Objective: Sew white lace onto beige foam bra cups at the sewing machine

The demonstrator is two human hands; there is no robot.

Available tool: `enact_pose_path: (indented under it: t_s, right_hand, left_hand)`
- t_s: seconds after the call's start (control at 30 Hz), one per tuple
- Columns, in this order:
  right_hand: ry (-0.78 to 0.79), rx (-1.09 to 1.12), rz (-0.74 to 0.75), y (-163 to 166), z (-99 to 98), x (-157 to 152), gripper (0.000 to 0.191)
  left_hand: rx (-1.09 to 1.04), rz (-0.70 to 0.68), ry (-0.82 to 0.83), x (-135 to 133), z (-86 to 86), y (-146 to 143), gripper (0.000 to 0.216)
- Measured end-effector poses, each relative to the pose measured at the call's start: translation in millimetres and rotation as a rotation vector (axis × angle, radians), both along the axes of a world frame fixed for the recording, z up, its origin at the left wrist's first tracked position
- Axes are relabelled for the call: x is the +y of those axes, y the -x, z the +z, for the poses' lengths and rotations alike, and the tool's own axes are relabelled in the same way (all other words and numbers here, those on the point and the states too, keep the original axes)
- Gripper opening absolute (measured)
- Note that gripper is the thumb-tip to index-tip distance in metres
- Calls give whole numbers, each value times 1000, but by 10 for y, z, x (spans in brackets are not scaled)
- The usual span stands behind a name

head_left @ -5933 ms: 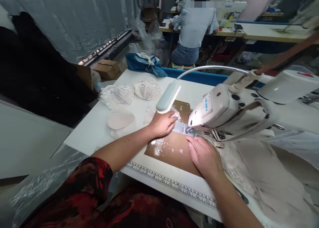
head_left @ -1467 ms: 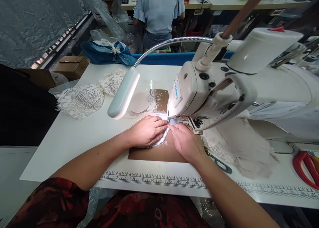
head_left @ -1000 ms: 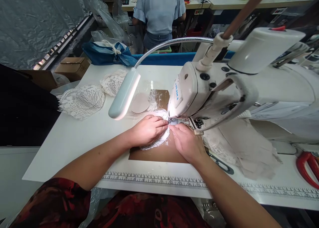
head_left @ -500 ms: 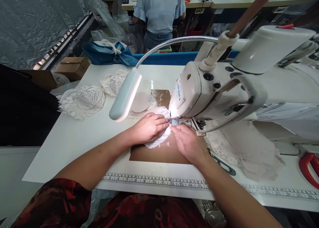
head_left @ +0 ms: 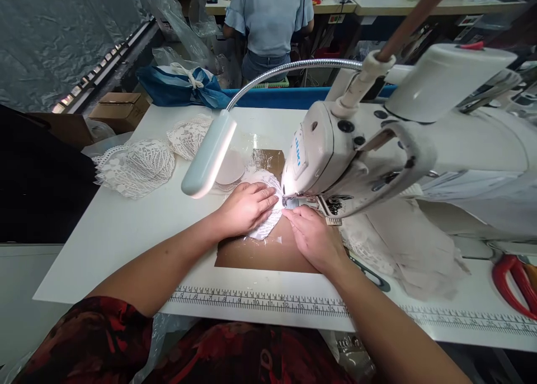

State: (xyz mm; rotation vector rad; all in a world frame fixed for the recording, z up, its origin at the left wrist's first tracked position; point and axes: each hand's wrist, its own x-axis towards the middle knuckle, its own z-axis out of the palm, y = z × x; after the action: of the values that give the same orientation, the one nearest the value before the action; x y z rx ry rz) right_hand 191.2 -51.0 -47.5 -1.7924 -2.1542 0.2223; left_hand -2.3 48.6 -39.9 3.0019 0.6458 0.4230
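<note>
A white lace piece (head_left: 264, 224) lies on the brown patch (head_left: 251, 255) of the white sewing table (head_left: 126, 227), under the head of a white sewing machine (head_left: 327, 154). My left hand (head_left: 245, 207) lies flat on the lace, fingers stretched toward the needle. Just right of it, my right hand (head_left: 312, 238) presses down beside the presser foot, its fingertips together at the lace's edge. The needle itself is hidden by the machine head.
A gooseneck lamp (head_left: 207, 154) hangs over the table's left middle. Lace cups (head_left: 134, 165) and a beige pad (head_left: 230, 168) lie behind my left hand. Beige fabric (head_left: 406, 249) is heaped at right, with red-handled scissors (head_left: 514, 283) beyond. A person in a blue shirt (head_left: 268, 14) sits ahead.
The lace piece has turned and fed back under the machine over the last second. My left hand has shifted slightly up with it. My right hand stays by the presser foot.
</note>
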Motion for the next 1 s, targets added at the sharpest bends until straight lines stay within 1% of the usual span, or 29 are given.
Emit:
enact_pose_path:
  t_s: [0.1,0.27,0.43,0.53,0.7,0.87,1.0]
  right_hand:
    - [-30,-3,-25,-12,1,-17,41]
    - [-20,-15,-90,-10,-2,-53,37]
    - [-41,-20,4,-10,-14,-60,38]
    - [-60,-112,31,2,-10,-66,41]
    - [-98,-220,20,42,15,-75,42]
    - [-60,-223,-38,59,15,-63,41]
    - [-60,-209,-51,63,14,-63,43]
  left_hand:
    - [6,-33,-19,-14,11,36,34]
    - [30,-162,38,-39,31,85,36]
    - [45,-274,70,-37,35,86,35]
    - [45,-301,72,-12,35,96,35]
    - [41,-274,124,-15,52,86,36]
    - [60,-172,126,-98,56,26,38]
    - [76,-169,112,-107,62,18,39]
